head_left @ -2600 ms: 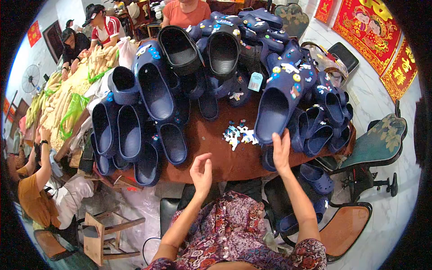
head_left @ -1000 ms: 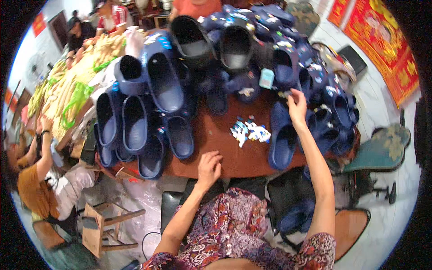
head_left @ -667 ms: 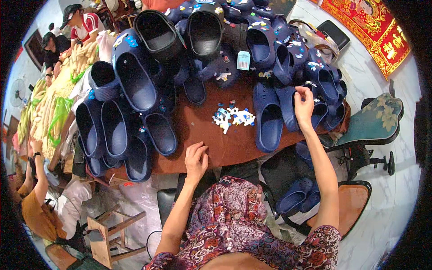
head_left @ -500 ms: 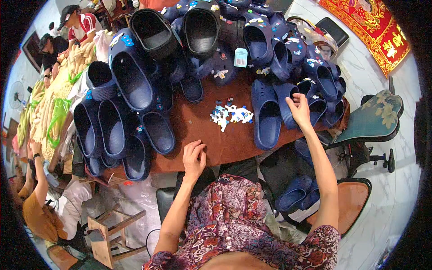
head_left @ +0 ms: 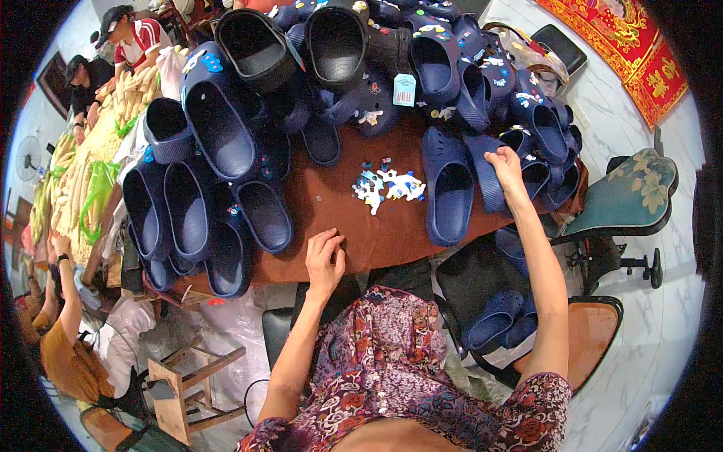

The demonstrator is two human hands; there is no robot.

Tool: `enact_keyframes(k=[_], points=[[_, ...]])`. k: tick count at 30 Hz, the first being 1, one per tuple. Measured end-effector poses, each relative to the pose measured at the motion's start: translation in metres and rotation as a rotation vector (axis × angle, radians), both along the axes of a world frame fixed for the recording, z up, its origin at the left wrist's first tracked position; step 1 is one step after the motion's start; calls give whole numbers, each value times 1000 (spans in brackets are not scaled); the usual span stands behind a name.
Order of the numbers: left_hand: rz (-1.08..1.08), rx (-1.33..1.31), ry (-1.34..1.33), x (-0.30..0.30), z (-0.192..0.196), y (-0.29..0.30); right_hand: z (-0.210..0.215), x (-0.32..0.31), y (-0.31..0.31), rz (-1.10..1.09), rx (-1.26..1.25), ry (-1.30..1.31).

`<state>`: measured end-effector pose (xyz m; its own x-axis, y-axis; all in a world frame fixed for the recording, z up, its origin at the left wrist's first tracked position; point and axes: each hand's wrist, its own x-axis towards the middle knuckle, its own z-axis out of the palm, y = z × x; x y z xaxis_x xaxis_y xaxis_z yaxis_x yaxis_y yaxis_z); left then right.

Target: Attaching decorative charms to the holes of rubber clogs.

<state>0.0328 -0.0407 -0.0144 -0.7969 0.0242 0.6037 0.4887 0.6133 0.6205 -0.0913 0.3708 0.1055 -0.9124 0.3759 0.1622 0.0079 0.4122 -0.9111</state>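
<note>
My right hand is at a navy clog on the right of the table, its fingers bent and closed on the clog's upper edge. Just left of it another navy clog lies with its opening toward me. Near the table's front edge rests my left hand, fingers loosely bent, thumb apart, nothing seen in it. Between the hands and farther back is a small pile of white and blue shoe charms on the brown tablecloth.
Many navy clogs crowd the table's left, back and right, some bearing charms. A black clog stands at the back by a pale blue tag. Chairs and a wooden stool flank me. Other people work at the left.
My right hand and the clog it touches have shifted slightly right and away from me. My left hand stays at the table edge.
</note>
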Motion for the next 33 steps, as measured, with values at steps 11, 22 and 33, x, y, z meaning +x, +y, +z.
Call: enact_keyframes(k=[11,22,33], points=[[7,10,-12,1,1,-2,47,105,-55,-44,-165,84],[71,261,-133,14,16,-5,16,171,-197,454,152,72],[112,661,-334,52,37,-18,-47,163,-286,649,381,79]])
